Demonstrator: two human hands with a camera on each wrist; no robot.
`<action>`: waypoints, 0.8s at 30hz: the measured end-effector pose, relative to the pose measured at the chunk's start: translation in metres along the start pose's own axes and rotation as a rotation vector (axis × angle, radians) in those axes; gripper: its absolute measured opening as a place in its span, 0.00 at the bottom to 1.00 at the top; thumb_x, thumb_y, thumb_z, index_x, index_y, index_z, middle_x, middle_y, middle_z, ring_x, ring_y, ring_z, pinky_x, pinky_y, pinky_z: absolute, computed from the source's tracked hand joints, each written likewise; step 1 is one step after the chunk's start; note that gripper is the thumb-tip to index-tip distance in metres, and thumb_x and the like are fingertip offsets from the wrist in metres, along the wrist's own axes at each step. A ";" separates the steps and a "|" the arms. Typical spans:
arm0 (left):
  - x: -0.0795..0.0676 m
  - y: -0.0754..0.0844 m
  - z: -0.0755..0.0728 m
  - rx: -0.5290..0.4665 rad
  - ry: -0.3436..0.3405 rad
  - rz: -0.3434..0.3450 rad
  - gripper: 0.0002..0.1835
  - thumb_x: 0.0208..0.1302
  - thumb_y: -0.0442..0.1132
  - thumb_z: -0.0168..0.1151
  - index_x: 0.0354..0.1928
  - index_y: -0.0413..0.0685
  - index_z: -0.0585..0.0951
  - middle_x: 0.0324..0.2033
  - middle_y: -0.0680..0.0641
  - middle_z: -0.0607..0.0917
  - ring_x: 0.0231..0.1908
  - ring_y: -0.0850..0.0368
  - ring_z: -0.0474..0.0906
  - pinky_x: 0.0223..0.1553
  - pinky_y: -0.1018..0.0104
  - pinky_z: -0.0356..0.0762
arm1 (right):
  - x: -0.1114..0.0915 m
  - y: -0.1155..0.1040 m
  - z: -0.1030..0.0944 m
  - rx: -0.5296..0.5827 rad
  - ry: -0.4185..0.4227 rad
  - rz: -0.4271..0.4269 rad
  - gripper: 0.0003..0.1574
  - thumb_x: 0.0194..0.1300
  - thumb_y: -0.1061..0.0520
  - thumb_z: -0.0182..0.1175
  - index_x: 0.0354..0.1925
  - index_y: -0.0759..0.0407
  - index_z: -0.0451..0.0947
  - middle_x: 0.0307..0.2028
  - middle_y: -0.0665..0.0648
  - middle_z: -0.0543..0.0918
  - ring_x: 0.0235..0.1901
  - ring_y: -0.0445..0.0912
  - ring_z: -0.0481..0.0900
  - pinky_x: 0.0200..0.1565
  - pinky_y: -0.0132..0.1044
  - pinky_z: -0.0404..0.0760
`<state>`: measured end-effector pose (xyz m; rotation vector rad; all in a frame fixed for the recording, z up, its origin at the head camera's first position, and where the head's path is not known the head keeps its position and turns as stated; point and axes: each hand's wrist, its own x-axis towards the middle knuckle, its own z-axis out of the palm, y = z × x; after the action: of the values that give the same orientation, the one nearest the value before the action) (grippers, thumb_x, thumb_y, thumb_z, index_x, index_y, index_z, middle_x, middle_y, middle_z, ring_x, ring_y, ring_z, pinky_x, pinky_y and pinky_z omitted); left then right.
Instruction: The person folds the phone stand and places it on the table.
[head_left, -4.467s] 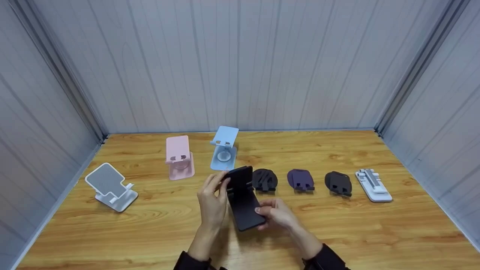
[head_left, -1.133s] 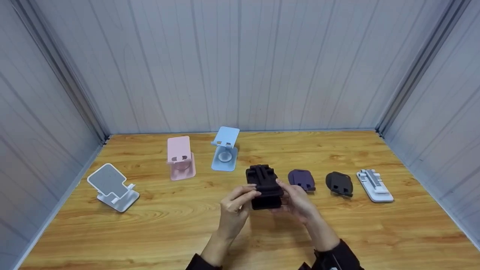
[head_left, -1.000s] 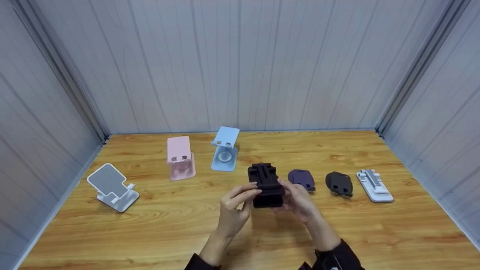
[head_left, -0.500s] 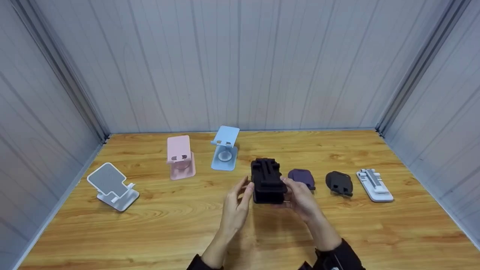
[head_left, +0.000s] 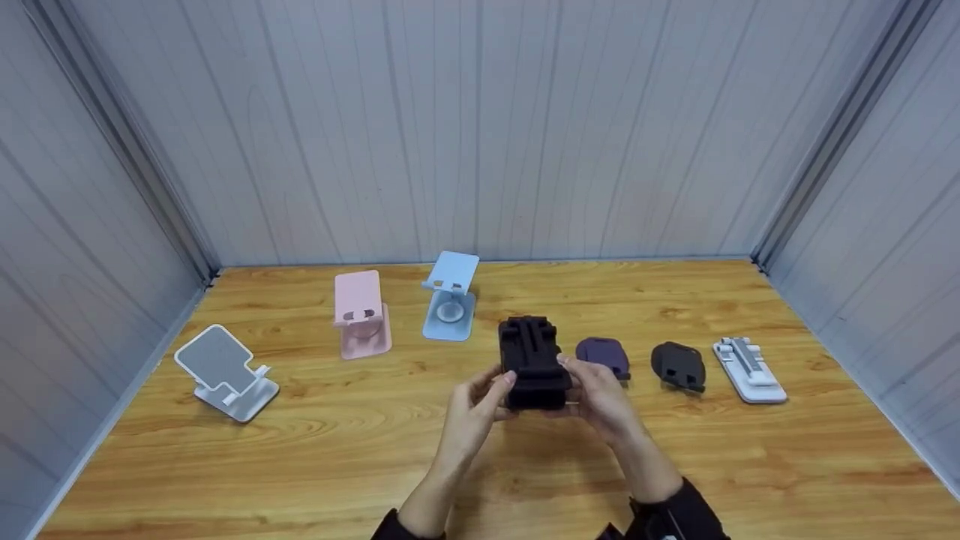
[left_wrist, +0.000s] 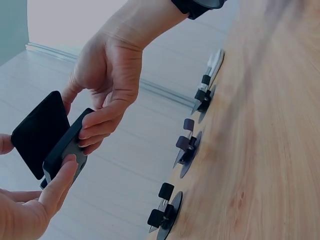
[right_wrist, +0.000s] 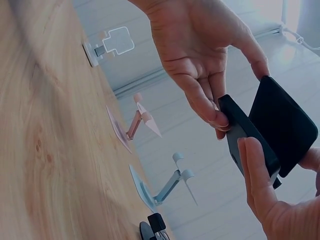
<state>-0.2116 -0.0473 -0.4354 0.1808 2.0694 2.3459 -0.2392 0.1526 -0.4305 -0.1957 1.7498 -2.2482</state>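
Observation:
A black phone stand [head_left: 531,351] is held in both hands above the table, in front of the body. Its plate and its base stand at a narrow angle, with a gap between them in the left wrist view. My left hand [head_left: 470,412] grips the stand's left side, thumb on the upper part and fingers below. On the opposite side my right hand [head_left: 606,401] holds it the same way, thumb near the upper edge. The right wrist view has the stand's thick base [right_wrist: 250,137] between the fingers of both hands. Some fingertips are hidden behind the stand.
On the wooden table [head_left: 337,457] stand a white-grey phone stand [head_left: 217,364], a pink one [head_left: 358,296] and a light blue one [head_left: 454,271]. To the right lie a purple [head_left: 602,356], a black [head_left: 679,365] and a white folded stand [head_left: 750,371]. A round-based black stand [left_wrist: 167,212] shows in the left wrist view.
The black stand was wide apart 4.5 seconds ago; it has since been turned and folded much narrower. Half a second ago the left fingers were looser; now they hold its side.

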 end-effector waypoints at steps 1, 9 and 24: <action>0.000 0.000 0.000 -0.001 0.000 -0.002 0.31 0.80 0.35 0.58 0.69 0.09 0.68 0.46 0.37 0.90 0.37 0.59 0.84 0.39 0.69 0.90 | 0.000 0.000 0.000 -0.006 0.001 -0.002 0.20 0.87 0.59 0.46 0.50 0.65 0.84 0.36 0.53 0.92 0.34 0.43 0.92 0.38 0.37 0.93; -0.002 -0.001 -0.003 -0.063 -0.019 0.018 0.33 0.78 0.35 0.59 0.70 0.09 0.67 0.41 0.41 0.89 0.37 0.59 0.86 0.39 0.69 0.90 | 0.000 0.000 0.002 -0.016 0.008 0.000 0.18 0.86 0.60 0.47 0.47 0.63 0.85 0.35 0.53 0.91 0.33 0.42 0.91 0.37 0.36 0.93; -0.003 0.000 -0.001 -0.104 -0.011 0.008 0.29 0.75 0.24 0.60 0.69 0.07 0.64 0.32 0.49 0.82 0.31 0.64 0.84 0.38 0.69 0.90 | -0.001 0.002 0.002 -0.028 0.022 -0.007 0.15 0.86 0.65 0.49 0.52 0.70 0.82 0.40 0.57 0.90 0.36 0.44 0.92 0.37 0.35 0.92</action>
<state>-0.2085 -0.0486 -0.4358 0.2010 1.9400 2.4433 -0.2379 0.1506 -0.4315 -0.1842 1.7946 -2.2402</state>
